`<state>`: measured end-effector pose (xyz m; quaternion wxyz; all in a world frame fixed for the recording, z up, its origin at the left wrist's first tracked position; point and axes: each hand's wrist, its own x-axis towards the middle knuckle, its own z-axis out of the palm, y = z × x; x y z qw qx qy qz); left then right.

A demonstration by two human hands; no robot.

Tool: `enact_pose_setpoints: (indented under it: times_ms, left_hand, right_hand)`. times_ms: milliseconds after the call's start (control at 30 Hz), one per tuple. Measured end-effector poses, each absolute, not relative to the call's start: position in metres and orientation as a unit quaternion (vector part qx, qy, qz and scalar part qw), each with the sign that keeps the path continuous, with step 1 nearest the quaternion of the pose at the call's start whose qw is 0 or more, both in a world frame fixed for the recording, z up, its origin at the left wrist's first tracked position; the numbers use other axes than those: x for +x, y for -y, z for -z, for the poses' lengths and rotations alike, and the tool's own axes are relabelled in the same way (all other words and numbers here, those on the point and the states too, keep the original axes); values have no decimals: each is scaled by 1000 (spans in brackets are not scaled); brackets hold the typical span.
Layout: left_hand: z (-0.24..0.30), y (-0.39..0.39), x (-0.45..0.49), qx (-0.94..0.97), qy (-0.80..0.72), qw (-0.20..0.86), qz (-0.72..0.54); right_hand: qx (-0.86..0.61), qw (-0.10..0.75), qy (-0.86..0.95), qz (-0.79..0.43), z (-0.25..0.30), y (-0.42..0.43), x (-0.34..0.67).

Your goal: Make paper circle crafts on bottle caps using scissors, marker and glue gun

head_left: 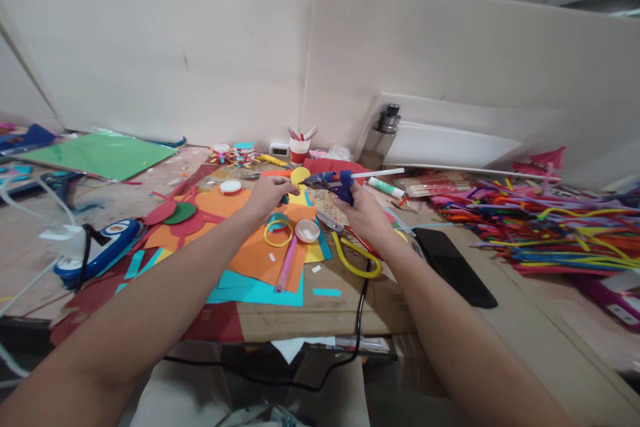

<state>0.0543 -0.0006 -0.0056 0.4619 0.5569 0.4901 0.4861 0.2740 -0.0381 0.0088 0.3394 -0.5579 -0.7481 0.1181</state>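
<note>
My right hand (364, 213) is wrapped round a blue hot glue gun (340, 185), with a white glue stick jutting from its back end. The gun's nozzle points left, close to the fingertips of my left hand (271, 195). Those fingers are bent together in a pinch; what they hold is too small to make out. Beneath my hands lie orange paper (270, 263), a yellow paper ring (278, 233), a small white round cap (307, 231) and a pink tube (287, 265). Scissors with yellow handles (356, 265) rest below my right hand.
A black phone (454, 267) lies right of my right forearm. Colourful pipe cleaners (540, 220) are heaped at the right. A dark-topped bottle (381, 137) and a cup of pens (299, 150) stand at the back. A black cord (361, 313) hangs over the table's front edge.
</note>
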Motion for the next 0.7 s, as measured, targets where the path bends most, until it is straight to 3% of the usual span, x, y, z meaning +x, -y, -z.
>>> enact_pose_setpoints:
  times_ms: [267, 700]
  left_hand:
    - [5, 5, 58, 564, -491, 472, -466]
    - [8, -2, 48, 572, -489, 443, -487]
  right_hand:
    - [-560, 363, 734, -123, -10, 36, 275]
    - [-577, 331, 741, -97, -11, 37, 275]
